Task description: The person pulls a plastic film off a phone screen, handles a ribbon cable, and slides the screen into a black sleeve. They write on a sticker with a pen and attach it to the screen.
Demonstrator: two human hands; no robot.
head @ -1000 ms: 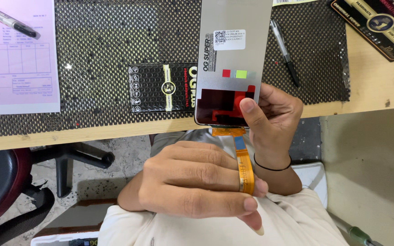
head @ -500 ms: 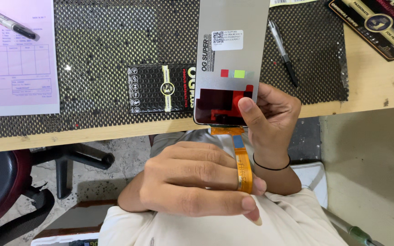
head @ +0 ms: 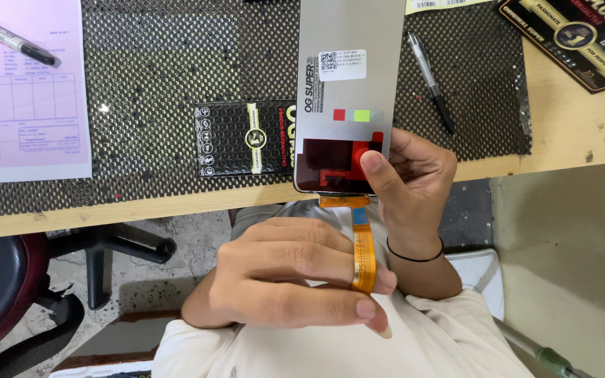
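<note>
A grey screen panel [head: 348, 84] is gripped at its near edge by the right hand [head: 414, 189], while its orange ribbon cable [head: 363, 248] is pinched nearer by the left hand [head: 295, 283].

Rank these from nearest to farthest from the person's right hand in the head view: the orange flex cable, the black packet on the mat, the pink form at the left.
1. orange flex cable: just below-left of the right hand, beside its wrist.
2. black packet: left of the hand, on the mesh mat.
3. pink form: far left on the desk.
</note>
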